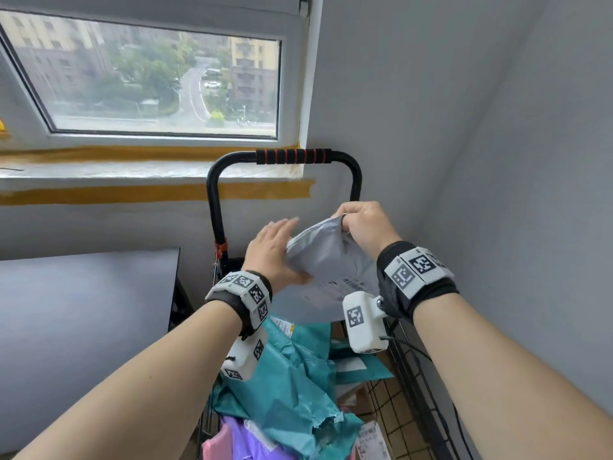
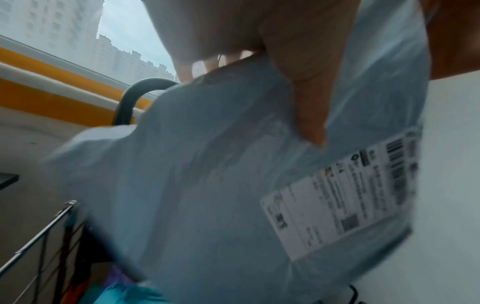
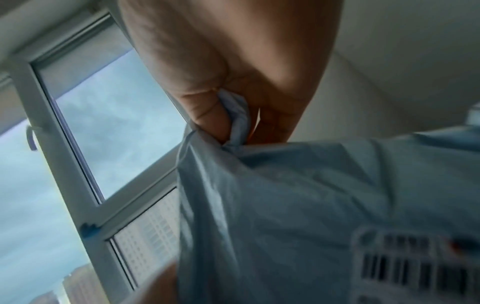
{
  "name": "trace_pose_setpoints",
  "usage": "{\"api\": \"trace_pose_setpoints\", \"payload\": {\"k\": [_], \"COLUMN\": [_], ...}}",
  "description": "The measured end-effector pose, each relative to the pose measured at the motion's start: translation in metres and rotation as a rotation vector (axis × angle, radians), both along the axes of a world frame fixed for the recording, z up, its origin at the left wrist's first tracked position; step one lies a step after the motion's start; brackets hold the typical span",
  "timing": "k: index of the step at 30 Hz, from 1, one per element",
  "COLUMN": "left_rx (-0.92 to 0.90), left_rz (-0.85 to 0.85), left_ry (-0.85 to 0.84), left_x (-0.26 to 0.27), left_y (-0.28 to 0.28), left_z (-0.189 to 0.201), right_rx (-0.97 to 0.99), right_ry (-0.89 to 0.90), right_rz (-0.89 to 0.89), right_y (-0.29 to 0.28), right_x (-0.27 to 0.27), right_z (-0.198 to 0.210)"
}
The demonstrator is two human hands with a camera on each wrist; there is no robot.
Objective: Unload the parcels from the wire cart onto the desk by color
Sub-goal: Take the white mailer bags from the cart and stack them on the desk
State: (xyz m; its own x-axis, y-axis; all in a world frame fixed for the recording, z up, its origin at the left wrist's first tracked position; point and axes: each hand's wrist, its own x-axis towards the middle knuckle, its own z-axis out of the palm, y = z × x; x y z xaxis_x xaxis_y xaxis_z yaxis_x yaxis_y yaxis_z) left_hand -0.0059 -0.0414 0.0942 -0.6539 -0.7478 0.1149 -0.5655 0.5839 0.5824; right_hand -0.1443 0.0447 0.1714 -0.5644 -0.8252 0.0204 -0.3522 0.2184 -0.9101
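1. The right hand (image 1: 366, 224) is bunched tight on the top corner of a grey parcel (image 1: 331, 257), a soft mailer bag, and holds it up above the wire cart (image 1: 411, 386).
2. In the right wrist view the fingers (image 3: 207, 115) are curled round a twisted fold of the grey parcel (image 3: 298, 205), pinching it against the palm.
3. The left hand (image 1: 273, 252) lies against the left edge of the parcel with its fingers nearly straight and spread behind the bag; its thumb lies across the front face.
4. In the left wrist view the thumb (image 2: 309, 107) presses on the front of the grey parcel (image 2: 207, 185); the picture is blurred.
5. A white shipping label (image 2: 345, 197) with barcodes sits on the lower part of the parcel's front.
6. The parcel hangs clear of the load, in front of the cart handle (image 1: 295, 156) with its black and red grip.
7. Inside the cart, teal parcels (image 1: 292, 386) lie crumpled on top, with a purple parcel (image 1: 245, 439) and a pink one (image 1: 212, 448) at the near edge.
8. The dark desk (image 1: 83, 310) stands just left of the cart.
9. A window (image 1: 159, 78) sits in the wall behind the cart.
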Motion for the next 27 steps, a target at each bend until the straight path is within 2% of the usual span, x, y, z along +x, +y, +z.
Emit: {"api": "trace_pose_setpoints", "payload": {"k": [2,4,7,9,10,14,17,19,22,25,27], "left_rx": [0.083,0.123,0.166,0.224,0.259,0.363,0.441,0.497,0.507,0.506,0.499], "left_rz": [-0.066,-0.062,0.017,0.075,0.092,0.164,0.202,0.228,0.252,0.358,0.440], "left_ry": [-0.016,-0.002,0.021,0.030,0.060,0.210,0.298,0.358,0.370,0.389,0.421], "left_x": [-0.004,-0.002,0.008,0.018,0.024,0.042,0.056,0.065,0.083,0.107,0.122], "left_y": [0.011,0.021,0.026,0.025,0.025,0.026,0.033,0.039,0.045,0.052,0.058], "left_z": [0.006,0.007,0.006,0.005,0.004,0.008,0.015,0.021,0.022,0.017,0.016], "right_rx": [-0.043,-0.106,-0.183,-0.096,-0.017,0.276,0.237,0.190,0.070,0.039,0.008], "right_ry": [0.017,0.047,0.091,0.073,0.042,-0.074,-0.333,-0.416,-0.372,-0.227,-0.260], "right_rz": [-0.011,-0.076,-0.336,-0.479,-0.497,-0.370,-0.295,-0.249,-0.280,-0.326,-0.291], "right_y": [0.004,0.012,0.030,0.045,0.051,0.064,0.059,0.053,0.039,0.026,0.018], "right_x": [0.002,-0.002,-0.023,-0.040,-0.046,-0.048,-0.033,-0.022,-0.016,-0.001,0.021], "right_z": [0.004,0.008,0.007,-0.003,-0.010,-0.050,-0.069,-0.073,-0.081,-0.084,-0.079]}}
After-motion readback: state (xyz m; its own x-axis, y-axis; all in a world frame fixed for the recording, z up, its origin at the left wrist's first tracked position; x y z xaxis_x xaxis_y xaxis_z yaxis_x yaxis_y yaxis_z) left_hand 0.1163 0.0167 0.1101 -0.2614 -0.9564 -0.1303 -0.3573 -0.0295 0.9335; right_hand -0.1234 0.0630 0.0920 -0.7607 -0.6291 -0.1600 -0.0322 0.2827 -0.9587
